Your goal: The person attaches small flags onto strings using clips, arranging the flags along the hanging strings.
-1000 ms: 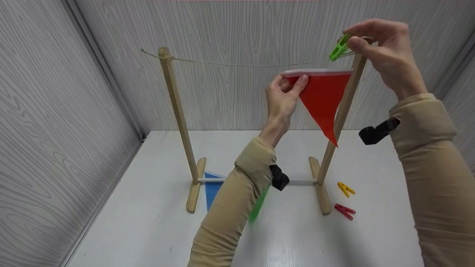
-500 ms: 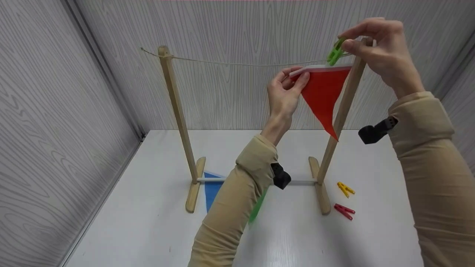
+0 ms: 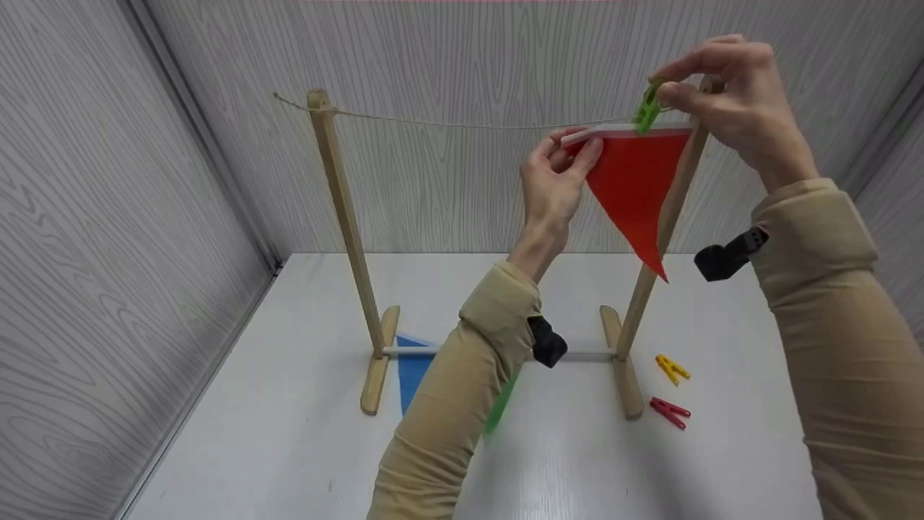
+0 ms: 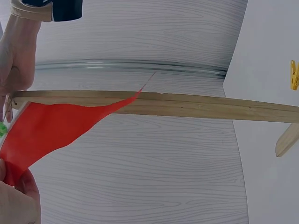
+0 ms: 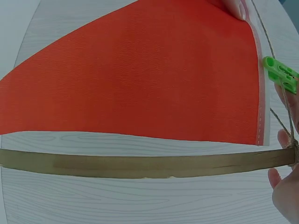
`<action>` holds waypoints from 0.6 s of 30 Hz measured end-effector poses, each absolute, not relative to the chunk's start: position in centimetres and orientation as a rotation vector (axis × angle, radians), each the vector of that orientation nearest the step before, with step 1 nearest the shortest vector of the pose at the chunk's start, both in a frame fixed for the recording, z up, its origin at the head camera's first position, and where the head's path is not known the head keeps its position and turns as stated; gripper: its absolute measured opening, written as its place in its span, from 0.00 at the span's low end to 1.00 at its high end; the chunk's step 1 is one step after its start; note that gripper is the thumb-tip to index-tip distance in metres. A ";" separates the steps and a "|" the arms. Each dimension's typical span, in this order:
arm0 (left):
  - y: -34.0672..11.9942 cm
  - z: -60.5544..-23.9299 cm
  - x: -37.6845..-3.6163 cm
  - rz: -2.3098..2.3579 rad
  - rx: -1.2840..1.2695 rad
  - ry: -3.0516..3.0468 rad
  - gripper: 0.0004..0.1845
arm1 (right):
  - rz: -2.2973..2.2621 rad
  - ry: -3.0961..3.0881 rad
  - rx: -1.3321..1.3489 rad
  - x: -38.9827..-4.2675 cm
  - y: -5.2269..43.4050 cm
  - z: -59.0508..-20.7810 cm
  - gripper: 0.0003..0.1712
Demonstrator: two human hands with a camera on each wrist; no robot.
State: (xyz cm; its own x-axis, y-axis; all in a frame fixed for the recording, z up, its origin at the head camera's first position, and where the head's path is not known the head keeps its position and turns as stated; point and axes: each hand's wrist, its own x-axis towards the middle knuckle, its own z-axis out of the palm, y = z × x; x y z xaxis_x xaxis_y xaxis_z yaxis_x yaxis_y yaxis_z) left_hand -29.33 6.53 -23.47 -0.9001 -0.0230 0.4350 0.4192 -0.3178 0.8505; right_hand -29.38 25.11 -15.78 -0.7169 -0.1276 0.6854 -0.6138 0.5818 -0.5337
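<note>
a: what's on the white table [image 3: 289, 433]?
b: yellow peg [image 3: 673, 368] and red peg [image 3: 670, 412] right of the stand's foot, near each other. blue flag [image 3: 411, 365] flat under the crossbar; green flag [image 3: 500, 404] mostly hidden.

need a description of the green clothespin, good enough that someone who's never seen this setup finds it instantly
Find the wooden rack on the white table and follow its string toward the right post. There the right hand pinches the green clothespin at the white top edge of the red flag, whose other corner the left hand holds. The other pins, yellow and red, lie on the table.
</note>
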 end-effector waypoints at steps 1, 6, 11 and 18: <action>6.5 -23.5 -29.4 -2.292 -0.505 -1.638 0.14 | 1.057 -2.218 0.584 -29.4 25.1 -15.8 0.09; 6.7 -23.4 -29.3 -2.278 -0.503 -1.650 0.14 | 1.037 -2.225 0.590 -29.3 25.2 -15.8 0.09; 6.8 -23.2 -29.2 -2.284 -0.510 -1.646 0.13 | 1.001 -2.238 0.594 -29.4 25.2 -15.8 0.09; 6.9 -23.0 -29.1 -2.289 -0.509 -1.648 0.14 | 0.985 -2.284 0.554 -29.3 25.3 -15.8 0.11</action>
